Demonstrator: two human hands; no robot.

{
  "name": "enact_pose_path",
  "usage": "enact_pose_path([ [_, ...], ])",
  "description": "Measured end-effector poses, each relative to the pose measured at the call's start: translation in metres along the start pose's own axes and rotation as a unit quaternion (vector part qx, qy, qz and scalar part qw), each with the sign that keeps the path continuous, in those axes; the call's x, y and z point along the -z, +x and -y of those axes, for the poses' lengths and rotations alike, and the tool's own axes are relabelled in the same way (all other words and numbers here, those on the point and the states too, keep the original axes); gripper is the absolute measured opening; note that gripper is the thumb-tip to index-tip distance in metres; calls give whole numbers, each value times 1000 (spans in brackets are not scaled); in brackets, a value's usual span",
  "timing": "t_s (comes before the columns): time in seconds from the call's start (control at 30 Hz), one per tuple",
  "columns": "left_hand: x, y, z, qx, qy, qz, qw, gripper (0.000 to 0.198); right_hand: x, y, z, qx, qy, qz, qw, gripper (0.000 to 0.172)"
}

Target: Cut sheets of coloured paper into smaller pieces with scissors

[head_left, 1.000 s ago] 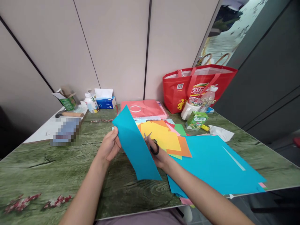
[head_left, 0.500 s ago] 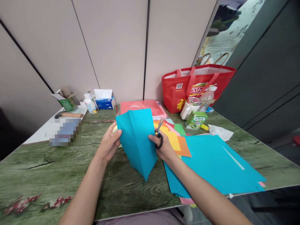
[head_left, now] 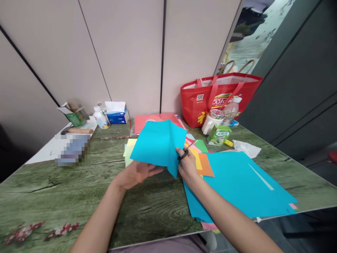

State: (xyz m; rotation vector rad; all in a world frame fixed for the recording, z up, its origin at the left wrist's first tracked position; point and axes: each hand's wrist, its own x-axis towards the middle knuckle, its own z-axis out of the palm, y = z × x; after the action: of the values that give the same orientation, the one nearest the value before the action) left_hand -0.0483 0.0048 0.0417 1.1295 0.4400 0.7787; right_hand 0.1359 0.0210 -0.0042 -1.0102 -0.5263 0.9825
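With our right hand [head_left: 188, 168] clamped on the scissors [head_left: 183, 154] and the sheet [head_left: 155, 142], just left of the stack [head_left: 237, 182], and our left hand [head_left: 137, 175] unclosed farther left, we could crease or drop the sheet, since only one side seems gripped.

A craft corner indoors, home or office, no telling which! Scissors [head_left: 183, 154] in the right hand [head_left: 187, 165], large blue sheets [head_left: 234, 189] just beside it on the wood-patterned surface [head_left: 65, 193]: there's the craft. Now the everyday belongings: beyond both hands [head_left: 133, 175], a panelled wall [head_left: 134, 52]; leftward, a tissue box [head_left: 117, 118]; rightward, a red shopping bag [head_left: 191, 105], mug [head_left: 209, 125] and drink carton [head_left: 219, 135]!
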Motion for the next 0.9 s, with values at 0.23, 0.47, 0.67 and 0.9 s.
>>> enact_pose_path([
  [0.23, -19, 12, 12, 43, -9, -157, 987, 37, -4, -7, 10, 75, -26, -18, 997, 28],
  [0.47, -14, 25, -11, -17, -133, -297, 945, 19, -7, -13, 12, 146, -66, 31, 987, 33],
  [0.67, -22, 35, -14, -153, -199, -316, 915, 18, -11, -37, 16, 86, -139, 351, 922, 35],
  [0.9, -22, 32, -5, -163, -213, -311, 912, 30, -15, -63, 9, -96, -109, 496, 856, 41],
])
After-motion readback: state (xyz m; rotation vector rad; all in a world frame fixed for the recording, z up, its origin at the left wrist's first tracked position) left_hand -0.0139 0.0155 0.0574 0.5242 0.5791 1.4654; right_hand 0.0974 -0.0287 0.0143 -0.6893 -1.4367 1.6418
